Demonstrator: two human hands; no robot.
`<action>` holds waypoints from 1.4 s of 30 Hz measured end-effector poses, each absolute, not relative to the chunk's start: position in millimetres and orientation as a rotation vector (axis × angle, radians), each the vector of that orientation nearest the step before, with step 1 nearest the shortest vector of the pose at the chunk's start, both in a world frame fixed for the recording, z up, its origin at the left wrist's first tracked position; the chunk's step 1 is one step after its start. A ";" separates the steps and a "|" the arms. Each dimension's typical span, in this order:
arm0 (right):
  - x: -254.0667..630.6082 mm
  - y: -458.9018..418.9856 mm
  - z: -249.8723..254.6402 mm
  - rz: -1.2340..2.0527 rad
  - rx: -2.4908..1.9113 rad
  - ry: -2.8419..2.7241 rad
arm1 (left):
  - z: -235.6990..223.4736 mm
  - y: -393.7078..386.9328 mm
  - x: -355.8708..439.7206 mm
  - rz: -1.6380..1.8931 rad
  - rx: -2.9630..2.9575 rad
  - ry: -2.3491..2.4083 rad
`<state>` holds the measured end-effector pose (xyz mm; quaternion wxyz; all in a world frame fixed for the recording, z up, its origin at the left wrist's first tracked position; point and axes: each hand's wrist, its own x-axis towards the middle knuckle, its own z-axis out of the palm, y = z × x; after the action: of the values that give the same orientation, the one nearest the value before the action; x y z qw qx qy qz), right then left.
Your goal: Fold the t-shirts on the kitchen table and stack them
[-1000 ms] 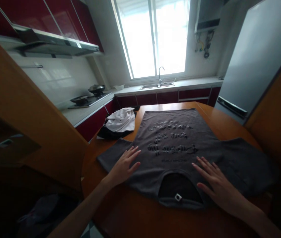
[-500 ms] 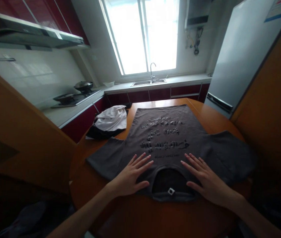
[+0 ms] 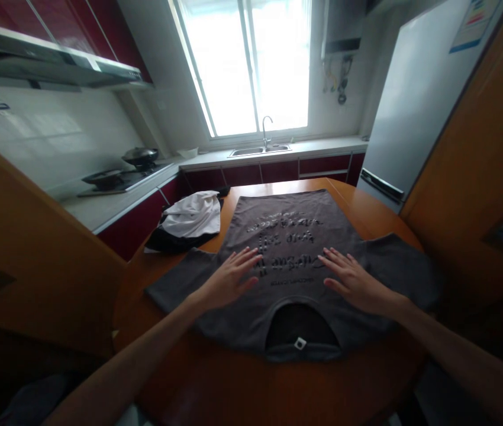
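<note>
A dark grey T-shirt (image 3: 296, 296) lies spread flat, its neckline towards me and its sleeves out to both sides. Dark lettering covers its chest, upside down from where I look, and a small white label shows inside the collar. My left hand (image 3: 232, 277) is over the chest at the left of the lettering, fingers stretched out. On the right side of the print my right hand (image 3: 352, 279) is likewise open, palm down. Neither hand grips the cloth; whether the palms touch it I cannot tell.
The shirt lies on a round wooden table (image 3: 278, 384). A pile of white and black clothes (image 3: 193, 216) sits at its far left edge. Beyond stand a counter with a sink (image 3: 260, 150), a stove with pans (image 3: 139, 157) and a fridge (image 3: 411, 100) at the right.
Both my hands have moved forward over the shirt, from beside the collar up to the lettering. The view has shifted slightly. The shirt lies as before.
</note>
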<state>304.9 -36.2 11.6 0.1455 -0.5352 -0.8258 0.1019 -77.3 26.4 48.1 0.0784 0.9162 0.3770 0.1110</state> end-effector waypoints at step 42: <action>385.6 343.7 -21.2 0.217 -2.237 -1.878 | 1.1 384.2 -43.4 0.551 2.304 2.078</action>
<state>385.6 343.7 -21.2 0.1064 -0.7595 -0.6375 0.0736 -43.4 384.2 1.1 -0.0046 0.7312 0.6594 0.1747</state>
